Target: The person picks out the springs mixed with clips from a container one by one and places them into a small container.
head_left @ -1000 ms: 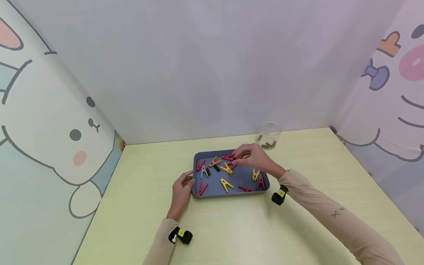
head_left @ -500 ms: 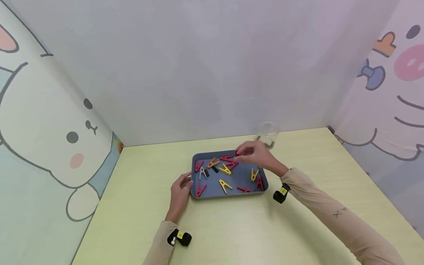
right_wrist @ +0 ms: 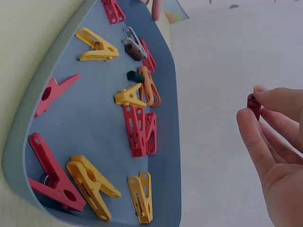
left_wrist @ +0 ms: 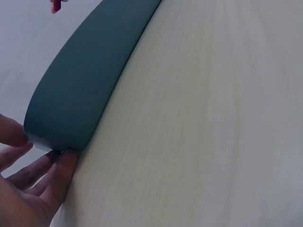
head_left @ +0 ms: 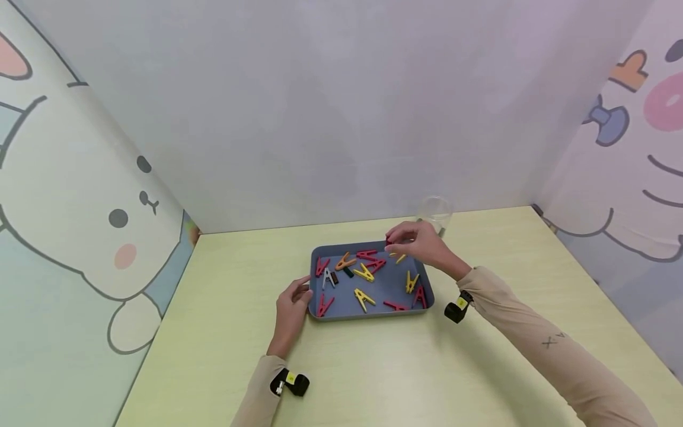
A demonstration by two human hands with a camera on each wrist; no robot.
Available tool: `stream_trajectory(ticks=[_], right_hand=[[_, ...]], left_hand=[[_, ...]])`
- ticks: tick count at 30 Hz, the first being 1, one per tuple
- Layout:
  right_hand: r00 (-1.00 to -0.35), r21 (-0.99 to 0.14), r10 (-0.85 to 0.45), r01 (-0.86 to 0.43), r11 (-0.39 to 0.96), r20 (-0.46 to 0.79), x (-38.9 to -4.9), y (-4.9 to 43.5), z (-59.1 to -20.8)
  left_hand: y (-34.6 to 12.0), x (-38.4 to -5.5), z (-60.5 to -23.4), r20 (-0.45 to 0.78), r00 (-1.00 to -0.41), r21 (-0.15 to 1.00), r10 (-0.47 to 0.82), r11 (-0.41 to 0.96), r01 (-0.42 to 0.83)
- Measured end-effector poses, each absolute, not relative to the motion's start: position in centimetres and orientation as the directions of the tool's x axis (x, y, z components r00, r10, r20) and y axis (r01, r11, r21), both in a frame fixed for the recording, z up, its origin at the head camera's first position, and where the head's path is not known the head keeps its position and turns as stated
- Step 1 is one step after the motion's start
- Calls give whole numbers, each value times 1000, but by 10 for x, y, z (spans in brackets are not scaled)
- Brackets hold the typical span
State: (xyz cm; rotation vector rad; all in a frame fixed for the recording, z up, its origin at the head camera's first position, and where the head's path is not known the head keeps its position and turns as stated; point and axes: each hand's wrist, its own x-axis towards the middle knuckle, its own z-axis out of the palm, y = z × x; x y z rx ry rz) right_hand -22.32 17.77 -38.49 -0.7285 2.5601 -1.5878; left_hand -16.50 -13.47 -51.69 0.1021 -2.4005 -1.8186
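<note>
My right hand (head_left: 424,242) pinches a small ribbed dark red cylinder (right_wrist: 254,106) with a hollow end between thumb and fingertips. It hangs over the far right part of a blue-grey tray (head_left: 368,317). At the tray's near left corner my left hand (head_left: 290,311) grips the outside wall, thumb (left_wrist: 65,170) and fingers bent around the corner. In the tray lie red, yellow, orange and grey clothespins, such as a yellow clothespin (right_wrist: 92,187) and an orange clothespin (right_wrist: 149,86). A brown ribbed cylinder (right_wrist: 135,52) and a dark green cylinder (right_wrist: 135,76) lie among them.
Behind my right hand stands a clear jar (head_left: 436,209), partly hidden; small cylinders show low inside it. The pale yellow table (head_left: 373,373) ends at a grey-white wall (head_left: 320,148), with cartoon panels on both sides.
My right hand has lifted from among the clothespins toward the tray's far right edge, with the dark red cylinder in its fingertips. The left hand has kept its place at the corner.
</note>
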Motion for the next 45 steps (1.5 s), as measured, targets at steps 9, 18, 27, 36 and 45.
stream_trajectory(ticks=[9, 18, 27, 36, 45], right_hand=[[-893, -849, -394, -371, 376, 216, -227, 185, -384], [-892, -853, -382, -383, 355, 242, -230, 194, -386], [-906, -854, -345, -370, 365, 245, -246, 210, -402], [-915, -852, -313, -367, 374, 257, -264, 227, -412], [-945, -900, -250, -288, 327, 212, -254, 229, -391]], left_hand=[[-130, -154, -492, 55, -992, 962, -110, 272, 23], [-126, -148, -477, 41, -993, 957, -112, 291, 7], [-133, -163, -514, 44, -990, 961, -132, 278, 6], [-133, -164, -514, 70, -986, 955, -148, 297, 23], [-133, -164, -515, 76, -986, 952, -145, 304, 29]])
